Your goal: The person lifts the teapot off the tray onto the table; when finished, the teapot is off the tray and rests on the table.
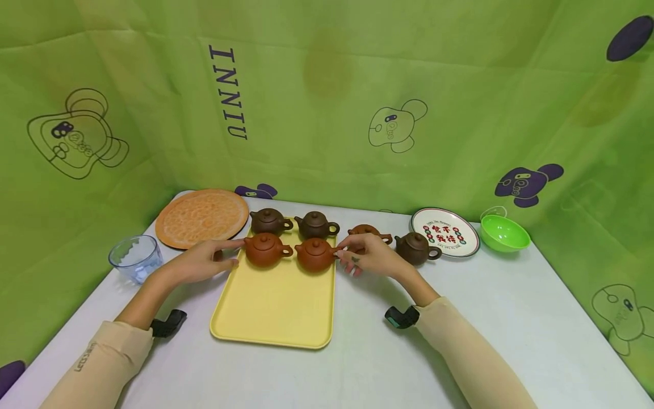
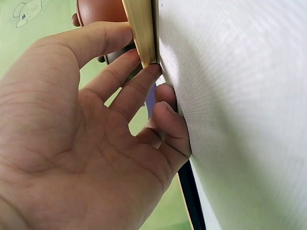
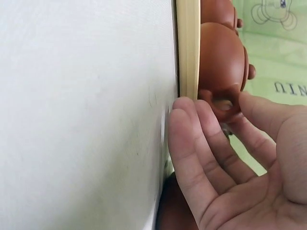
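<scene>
A yellow tray [image 1: 278, 307] holds two dark brown teapots at its far end, the left one [image 1: 267, 220] and the right one [image 1: 315, 225]. In front of them stand two reddish-brown teapots, one at left [image 1: 263, 250] and one at right [image 1: 314, 254]. My right hand [image 1: 369, 254] pinches the handle of the right reddish teapot between thumb and forefinger; in the right wrist view the other fingers [image 3: 192, 148] lie beside the tray's rim. At the tray's left edge, my left hand [image 1: 201, 262] touches the rim with thumb and fingertips, its fingers fairly straight.
Right of the tray sit another reddish teapot [image 1: 367, 230] and a dark brown teapot [image 1: 415, 248]. Behind them are a patterned white plate [image 1: 462, 247] and a green bowl [image 1: 504, 234]. At left are a round pizza-like board [image 1: 201, 218] and a clear glass bowl [image 1: 135, 258].
</scene>
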`<state>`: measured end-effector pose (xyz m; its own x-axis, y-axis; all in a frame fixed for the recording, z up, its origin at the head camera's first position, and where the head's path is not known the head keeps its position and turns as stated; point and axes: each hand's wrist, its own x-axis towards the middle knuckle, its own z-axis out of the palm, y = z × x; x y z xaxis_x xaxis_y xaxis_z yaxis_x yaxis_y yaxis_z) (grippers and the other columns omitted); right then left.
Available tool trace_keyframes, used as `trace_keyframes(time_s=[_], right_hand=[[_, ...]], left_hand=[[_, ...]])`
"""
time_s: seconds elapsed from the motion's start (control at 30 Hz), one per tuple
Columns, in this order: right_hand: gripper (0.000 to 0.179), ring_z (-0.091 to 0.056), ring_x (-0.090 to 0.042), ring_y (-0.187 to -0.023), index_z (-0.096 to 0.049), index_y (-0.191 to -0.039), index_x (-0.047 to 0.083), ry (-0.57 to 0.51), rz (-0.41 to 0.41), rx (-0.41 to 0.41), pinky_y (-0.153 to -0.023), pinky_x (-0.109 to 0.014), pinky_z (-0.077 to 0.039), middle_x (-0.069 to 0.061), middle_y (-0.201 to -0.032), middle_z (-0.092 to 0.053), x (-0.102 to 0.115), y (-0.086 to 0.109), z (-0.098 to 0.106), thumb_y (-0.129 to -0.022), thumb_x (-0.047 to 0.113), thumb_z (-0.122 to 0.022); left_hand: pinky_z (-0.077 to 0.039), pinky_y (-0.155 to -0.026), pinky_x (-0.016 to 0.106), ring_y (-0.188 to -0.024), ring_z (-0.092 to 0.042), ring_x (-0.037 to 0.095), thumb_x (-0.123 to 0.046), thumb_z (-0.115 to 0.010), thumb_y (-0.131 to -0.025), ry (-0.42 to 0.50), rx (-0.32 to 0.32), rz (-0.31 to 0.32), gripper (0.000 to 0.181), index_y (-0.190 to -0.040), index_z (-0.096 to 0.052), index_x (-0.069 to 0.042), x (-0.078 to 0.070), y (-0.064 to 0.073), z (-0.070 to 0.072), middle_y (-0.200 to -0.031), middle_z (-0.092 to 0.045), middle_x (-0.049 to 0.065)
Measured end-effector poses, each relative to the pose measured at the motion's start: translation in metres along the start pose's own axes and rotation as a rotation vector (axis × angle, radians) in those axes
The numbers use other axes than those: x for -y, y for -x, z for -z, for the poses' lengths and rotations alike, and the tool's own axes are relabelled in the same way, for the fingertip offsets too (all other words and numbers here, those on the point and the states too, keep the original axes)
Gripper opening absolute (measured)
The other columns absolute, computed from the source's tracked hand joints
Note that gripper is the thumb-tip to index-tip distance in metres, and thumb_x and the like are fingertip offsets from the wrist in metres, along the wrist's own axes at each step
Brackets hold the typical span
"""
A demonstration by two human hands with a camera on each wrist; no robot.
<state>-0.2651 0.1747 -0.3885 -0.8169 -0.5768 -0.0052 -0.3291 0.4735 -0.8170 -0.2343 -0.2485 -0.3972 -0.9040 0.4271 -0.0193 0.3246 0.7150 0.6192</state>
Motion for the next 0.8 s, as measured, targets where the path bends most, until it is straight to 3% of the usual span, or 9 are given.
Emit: trace_keyframes(time_s=[0.27, 0.6, 0.8], right_hand=[[0.02, -0.075, -0.021, -0.069, -0.077, -0.112, 0.009, 0.029, -0.025, -0.042, -0.063, -0.038, -0.063, -0.013, -0.087, -0.078, 0.002, -0.001, -0.006, -0.105, 0.026, -0.069], [0.024, -0.075, -0.018, -0.071, -0.077, -0.108, 0.007, -0.041, -0.115, -0.08, -0.067, -0.036, -0.063, -0.015, -0.09, -0.079, 0.007, 0.0, -0.011, -0.106, 0.028, -0.067], [0.024, -0.075, -0.016, -0.069, -0.078, -0.107, 0.004, -0.063, -0.118, -0.114, -0.066, -0.035, -0.063, -0.014, -0.087, -0.079, 0.008, 0.0, -0.014, -0.105, 0.026, -0.068]], left_hand=[[-0.04, -0.063, 0.027, -0.073, -0.049, 0.013, -0.023, -0.068, -0.102, -0.003, -0.006, 0.0, 0.056, -0.155, -0.055, -0.01, 0.001, 0.0, 0.0, -0.083, -0.059, 0.002], [-0.041, -0.063, 0.027, -0.074, -0.05, 0.013, -0.024, -0.068, -0.103, 0.002, -0.002, -0.002, 0.056, -0.155, -0.055, -0.009, 0.003, -0.001, 0.0, -0.101, -0.069, 0.004], [-0.042, -0.062, 0.026, -0.074, -0.051, 0.012, -0.023, -0.068, -0.102, 0.005, -0.004, -0.012, 0.056, -0.155, -0.055, -0.008, 0.003, -0.001, 0.0, -0.107, -0.072, 0.005]])
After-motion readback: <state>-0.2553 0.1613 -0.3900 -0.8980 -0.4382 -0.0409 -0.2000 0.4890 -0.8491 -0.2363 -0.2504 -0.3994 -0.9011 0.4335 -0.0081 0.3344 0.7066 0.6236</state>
